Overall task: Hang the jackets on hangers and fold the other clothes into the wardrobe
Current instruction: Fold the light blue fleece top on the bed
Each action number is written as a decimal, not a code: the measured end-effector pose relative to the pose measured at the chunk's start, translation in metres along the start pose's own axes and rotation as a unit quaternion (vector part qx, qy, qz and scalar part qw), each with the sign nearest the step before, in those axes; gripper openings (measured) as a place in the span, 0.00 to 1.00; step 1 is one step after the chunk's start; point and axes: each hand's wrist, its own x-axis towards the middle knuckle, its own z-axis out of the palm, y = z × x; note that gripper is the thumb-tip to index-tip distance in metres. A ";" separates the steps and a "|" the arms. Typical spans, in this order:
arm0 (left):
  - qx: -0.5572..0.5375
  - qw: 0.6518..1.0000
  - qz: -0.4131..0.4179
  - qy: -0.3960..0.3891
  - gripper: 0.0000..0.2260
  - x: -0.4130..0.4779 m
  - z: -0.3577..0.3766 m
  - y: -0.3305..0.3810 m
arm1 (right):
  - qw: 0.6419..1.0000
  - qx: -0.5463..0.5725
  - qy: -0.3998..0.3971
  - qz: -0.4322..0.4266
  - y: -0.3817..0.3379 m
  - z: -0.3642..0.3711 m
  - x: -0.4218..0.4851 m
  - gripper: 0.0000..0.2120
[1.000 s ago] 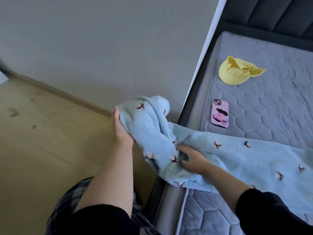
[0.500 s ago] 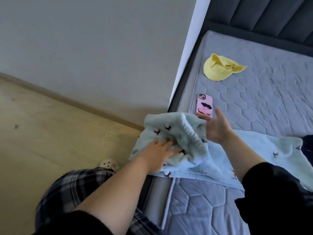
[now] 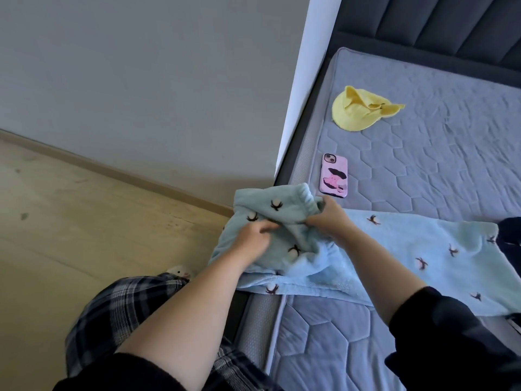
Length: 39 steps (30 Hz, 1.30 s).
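Folding was judged in hand: the blue fleece garment, spread at the mattress edge, was held by its bunched end in the closed grip of left hand and right hand, flattening probably being needed next.

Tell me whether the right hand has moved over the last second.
Yes. The right hand has moved up the blue garment toward the pink phone, and now grips the cloth just short of the phone's near end.

Light blue fleece garment – dark brown sprigs; yellow cloth; pink phone case; grey quilted mattress; navy plaid trousers.
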 end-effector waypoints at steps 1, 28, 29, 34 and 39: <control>-0.002 0.999 -0.010 0.047 0.19 0.003 -0.006 -0.003 | 0.999 0.049 0.001 0.017 -0.004 0.001 0.000 0.18; -0.139 0.973 -0.177 0.054 0.14 0.020 -0.033 -0.028 | 0.941 -0.338 0.011 0.022 -0.033 0.012 0.079 0.13; -0.176 0.963 -0.192 0.074 0.15 0.022 -0.034 -0.029 | 0.920 -0.391 0.005 0.012 -0.035 0.016 0.078 0.11; -0.008 0.957 -0.230 0.175 0.15 0.039 -0.046 -0.047 | 0.850 -0.503 0.005 -0.158 -0.067 0.054 0.074 0.17; -0.135 0.923 -0.359 0.019 0.35 0.043 -0.052 -0.054 | 0.894 -0.421 -0.085 -0.131 -0.077 0.096 0.091 0.17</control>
